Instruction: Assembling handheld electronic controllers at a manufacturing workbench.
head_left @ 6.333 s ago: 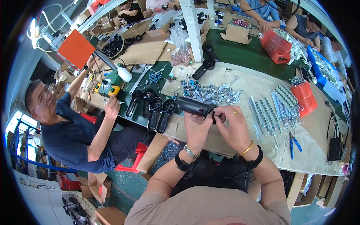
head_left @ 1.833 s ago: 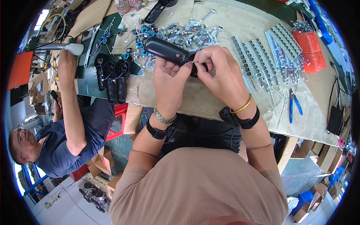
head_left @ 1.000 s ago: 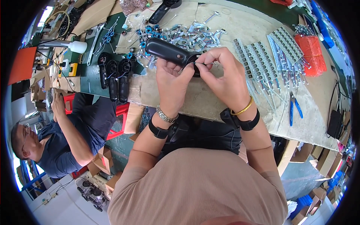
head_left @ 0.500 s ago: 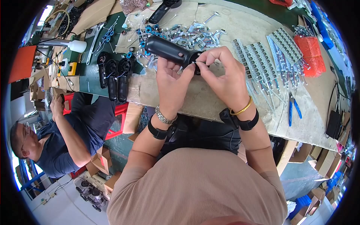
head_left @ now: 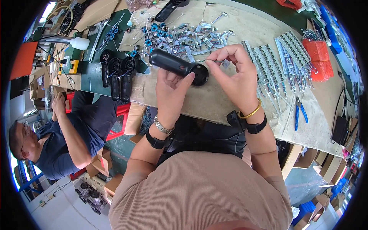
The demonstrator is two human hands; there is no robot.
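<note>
My left hand [head_left: 170, 88] is closed round a black plastic housing [head_left: 168, 62] with a long handle and a round, open head. The thumb presses near the head, and the handle points to the far left. To the right of the head, my right hand [head_left: 234, 73] pinches a thin wire lead [head_left: 212, 61] between thumb and forefinger. A small, clear-looking piece hangs by these fingers, too small to make out. Whether the lead touches the housing I cannot tell. Beyond both hands lies a pile of small wired parts [head_left: 191, 40] on the cardboard-covered bench.
Several black housings [head_left: 115, 74] lie at the left. Panels of small boards [head_left: 264, 63] with wires, a red plastic bag [head_left: 320, 61] and blue-handled pliers [head_left: 301, 113] are on the right. A white bottle [head_left: 79, 43] stands far left. A co-worker [head_left: 57, 142] sits at my left.
My right hand has drawn away from the housing's head to the right, with the wire lead in its fingers. The housing has turned and dropped slightly, so its round head shows.
</note>
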